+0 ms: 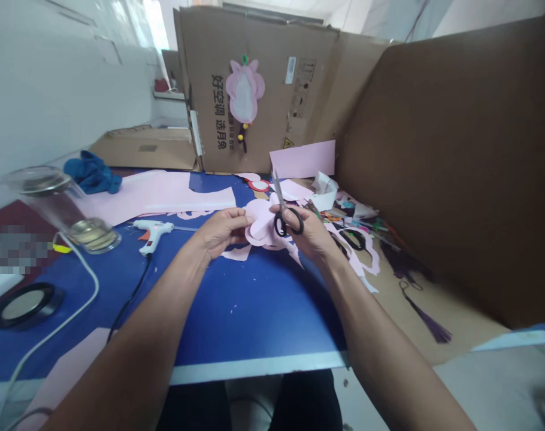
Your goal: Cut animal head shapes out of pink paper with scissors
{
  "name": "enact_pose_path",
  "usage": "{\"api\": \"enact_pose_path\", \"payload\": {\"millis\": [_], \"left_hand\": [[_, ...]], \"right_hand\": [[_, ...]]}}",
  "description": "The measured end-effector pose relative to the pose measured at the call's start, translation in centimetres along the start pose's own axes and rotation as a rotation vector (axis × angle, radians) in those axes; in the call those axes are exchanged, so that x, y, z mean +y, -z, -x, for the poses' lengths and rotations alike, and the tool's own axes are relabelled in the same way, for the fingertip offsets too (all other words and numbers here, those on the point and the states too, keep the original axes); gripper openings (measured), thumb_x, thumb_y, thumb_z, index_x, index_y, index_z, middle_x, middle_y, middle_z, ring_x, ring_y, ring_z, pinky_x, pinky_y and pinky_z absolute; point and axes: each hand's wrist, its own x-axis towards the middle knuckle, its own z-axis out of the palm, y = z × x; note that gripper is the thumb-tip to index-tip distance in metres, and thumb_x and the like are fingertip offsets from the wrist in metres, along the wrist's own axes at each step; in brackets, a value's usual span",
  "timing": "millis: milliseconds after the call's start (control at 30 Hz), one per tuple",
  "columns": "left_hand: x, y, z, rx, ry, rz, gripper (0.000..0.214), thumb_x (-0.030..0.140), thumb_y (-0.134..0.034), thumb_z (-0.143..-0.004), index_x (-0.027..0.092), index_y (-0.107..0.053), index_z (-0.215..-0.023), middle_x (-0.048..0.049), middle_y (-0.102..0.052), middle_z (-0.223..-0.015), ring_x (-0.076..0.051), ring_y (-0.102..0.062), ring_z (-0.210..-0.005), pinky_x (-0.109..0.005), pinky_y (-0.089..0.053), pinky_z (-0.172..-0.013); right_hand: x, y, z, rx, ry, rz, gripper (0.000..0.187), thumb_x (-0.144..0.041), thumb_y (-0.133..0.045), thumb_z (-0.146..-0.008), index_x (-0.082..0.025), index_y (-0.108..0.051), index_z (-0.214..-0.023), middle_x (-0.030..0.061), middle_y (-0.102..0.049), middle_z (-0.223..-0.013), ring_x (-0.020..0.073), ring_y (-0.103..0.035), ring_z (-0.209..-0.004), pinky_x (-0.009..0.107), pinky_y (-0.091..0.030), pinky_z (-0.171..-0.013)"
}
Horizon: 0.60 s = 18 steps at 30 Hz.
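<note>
My left hand [221, 230] pinches the left edge of a pink flower-shaped paper piece [260, 222] just above the blue table [236, 311]. My right hand [309, 232] has its fingers through the black handles of a pair of scissors [284, 209]; the blades point up and away, against the paper's upper right edge. Thin pink offcuts lie under and beside the paper.
A white glue gun [153, 230] with a black cord lies left of my hands. A glass jar [70, 212], a tape roll [23, 304] and a blue cloth [93, 172] sit further left. Pink sheets [164, 191], a second pair of scissors [354, 239], paper scraps and purple tassels [427, 317] lie right. Cardboard walls [456, 161] enclose the back and right.
</note>
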Motion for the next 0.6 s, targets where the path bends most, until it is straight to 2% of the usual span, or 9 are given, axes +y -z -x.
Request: {"api": "enact_pose_path", "payload": {"millis": [167, 300, 600], "left_hand": [[0.0, -0.6, 0.2, 0.037, -0.054, 0.04, 0.025, 0.029, -0.089, -0.067, 0.017, -0.069, -0.078, -0.0031, -0.068, -0.073, -0.016, -0.064, -0.065, -0.036, -0.057, -0.07], [0.1, -1.0, 0.4, 0.031, -0.084, 0.019, 0.031, 0.033, -0.091, -0.065, 0.018, -0.071, -0.083, -0.0034, -0.07, -0.079, -0.016, -0.064, -0.067, -0.033, -0.056, -0.07], [-0.2, -1.4, 0.2, 0.076, -0.149, 0.0, 0.029, 0.039, -0.088, -0.065, 0.017, -0.069, -0.071, 0.0007, -0.061, -0.065, -0.011, -0.054, -0.057, -0.026, -0.047, -0.059]], "right_hand": [[0.6, 0.0, -0.3, 0.072, 0.056, -0.043, 0.046, -0.056, -0.091, -0.071, -0.022, -0.084, -0.102, 0.0039, -0.075, -0.092, 0.0196, -0.063, -0.085, 0.032, -0.049, -0.079], [0.9, -0.1, -0.4, 0.117, 0.068, -0.052, 0.048, -0.056, -0.093, -0.068, -0.021, -0.085, -0.1, 0.0045, -0.075, -0.093, 0.0206, -0.064, -0.088, 0.033, -0.05, -0.081], [1.3, -0.2, -0.5, 0.054, 0.068, -0.019, 0.045, -0.055, -0.094, -0.069, -0.024, -0.086, -0.1, 0.0036, -0.077, -0.095, 0.0202, -0.065, -0.09, 0.033, -0.049, -0.087]]}}
